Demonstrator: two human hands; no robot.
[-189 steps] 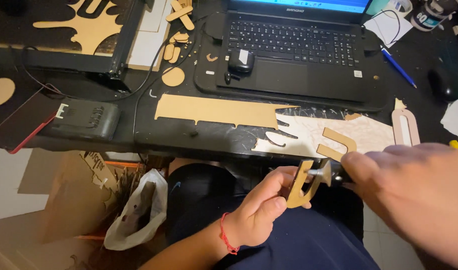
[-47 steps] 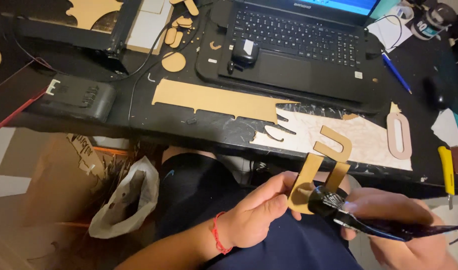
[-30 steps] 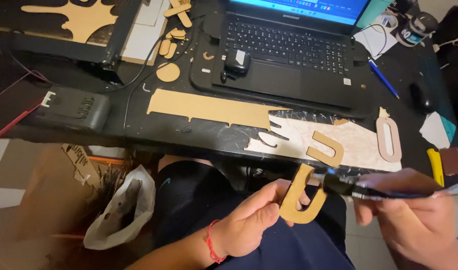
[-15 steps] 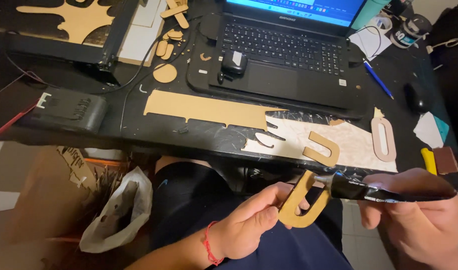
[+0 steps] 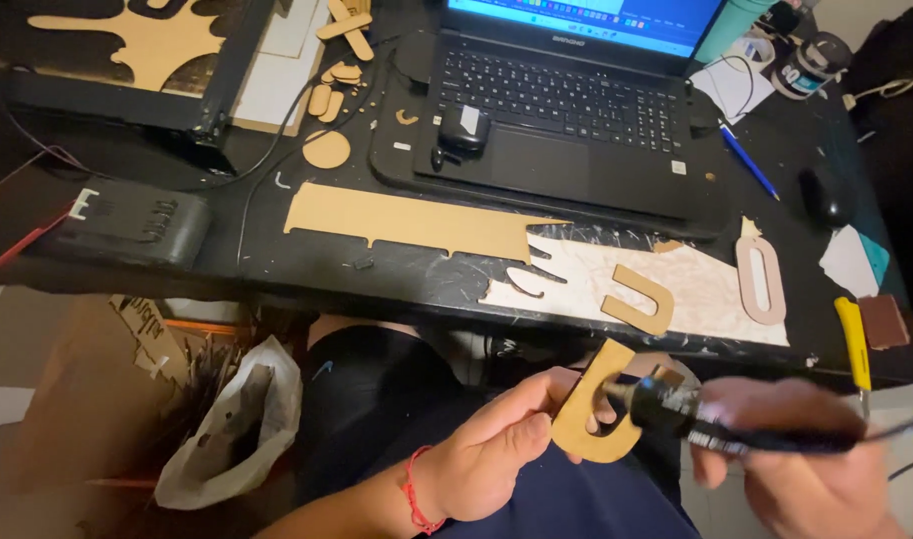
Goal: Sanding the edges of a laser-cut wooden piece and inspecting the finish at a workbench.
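Note:
My left hand [image 5: 496, 449] pinches a flat, tan U-shaped wooden cutout [image 5: 594, 431] over my lap, below the desk edge. My right hand [image 5: 811, 459] grips a black pen-like rotary tool [image 5: 696, 419], blurred by motion, with its tip against the inner curve of the cutout. A red string bracelet [image 5: 413, 491] circles my left wrist. A second U-shaped cutout [image 5: 639, 297] lies on the desk just above my hands.
On the black desk [image 5: 237, 250] are a long tan wood strip [image 5: 407, 220], a pale sheet [image 5: 696, 289], an oval ring piece [image 5: 761, 281], a laptop [image 5: 576, 90], a black mouse [image 5: 462, 128], a blue pen [image 5: 748, 160] and a yellow-handled tool [image 5: 854, 339]. A plastic bag [image 5: 237, 429] hangs by cardboard at left.
Over the frames my right hand brought the rotary tool down onto the cutout; the tool's tip now sits inside the U, and both hands have shifted slightly lower and left.

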